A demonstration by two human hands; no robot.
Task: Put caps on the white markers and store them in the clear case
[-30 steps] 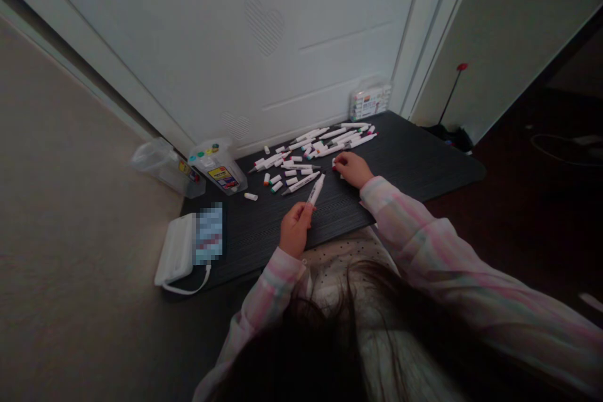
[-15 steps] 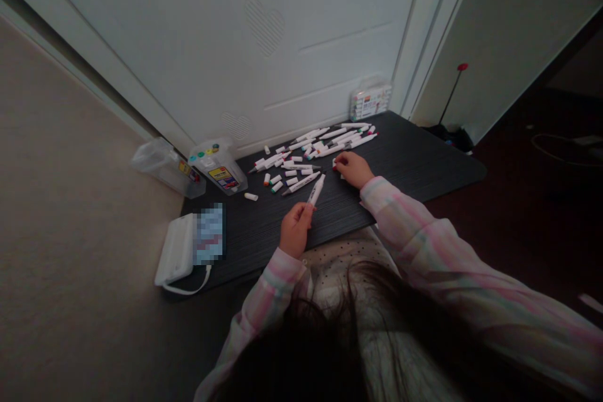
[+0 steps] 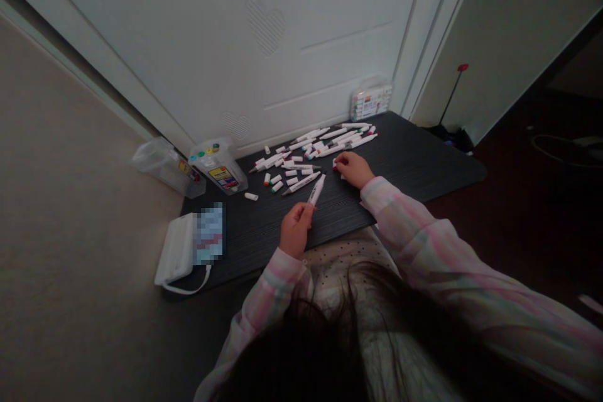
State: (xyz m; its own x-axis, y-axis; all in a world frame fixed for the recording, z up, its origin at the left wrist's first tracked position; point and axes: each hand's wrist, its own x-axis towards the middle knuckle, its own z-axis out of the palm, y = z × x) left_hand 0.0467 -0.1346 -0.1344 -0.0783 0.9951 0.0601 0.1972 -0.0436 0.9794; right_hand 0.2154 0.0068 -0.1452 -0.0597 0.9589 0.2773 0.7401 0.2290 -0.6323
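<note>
My left hand [image 3: 296,226] is closed around a white marker [image 3: 317,191], which points up and away over the front of the dark table [image 3: 264,232]. Farther right, my right hand [image 3: 354,169] pinches a small white marker cap [image 3: 335,164] with a red end, low over the tabletop. Beyond both hands lies a loose spread of uncapped white markers [image 3: 301,183] and short white caps [image 3: 276,187] with coloured ends. Some of the spread near my right fingers is hidden by that hand.
Two clear plastic cases [image 3: 219,166] stand at the table's left, one with several coloured caps inside. A filled marker case [image 3: 371,100] stands at the back right against the white door [image 3: 330,25]. A white power bank [image 3: 176,248] with a cable and a blurred screen [image 3: 210,232] lie front left.
</note>
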